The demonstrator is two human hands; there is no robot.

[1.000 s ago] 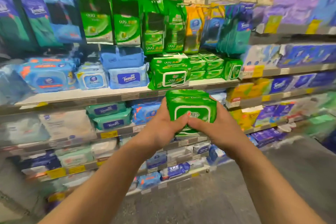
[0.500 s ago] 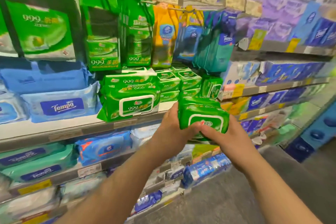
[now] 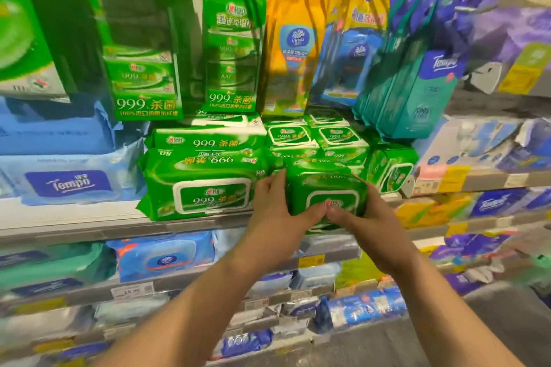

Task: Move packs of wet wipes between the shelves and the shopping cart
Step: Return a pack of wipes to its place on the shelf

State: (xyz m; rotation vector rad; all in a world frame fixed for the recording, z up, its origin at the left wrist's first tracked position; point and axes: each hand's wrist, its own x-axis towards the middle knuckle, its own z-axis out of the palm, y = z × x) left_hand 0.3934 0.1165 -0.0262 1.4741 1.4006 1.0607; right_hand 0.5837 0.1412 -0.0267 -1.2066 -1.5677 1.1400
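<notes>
Two hands, one green pack at centre frame.
Our left hand [image 3: 275, 211] and right hand [image 3: 362, 219] clasp the green wipes pack [image 3: 325, 188]; next, we judge, seat it on the shelf [image 3: 89, 225].

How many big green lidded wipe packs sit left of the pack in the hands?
2: a stack left of the held pack, the lower under the upper. More may hide behind.

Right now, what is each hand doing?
Left hand: holding the green wipes pack by its left side.
Right hand: holding the same pack by its right side.
</notes>
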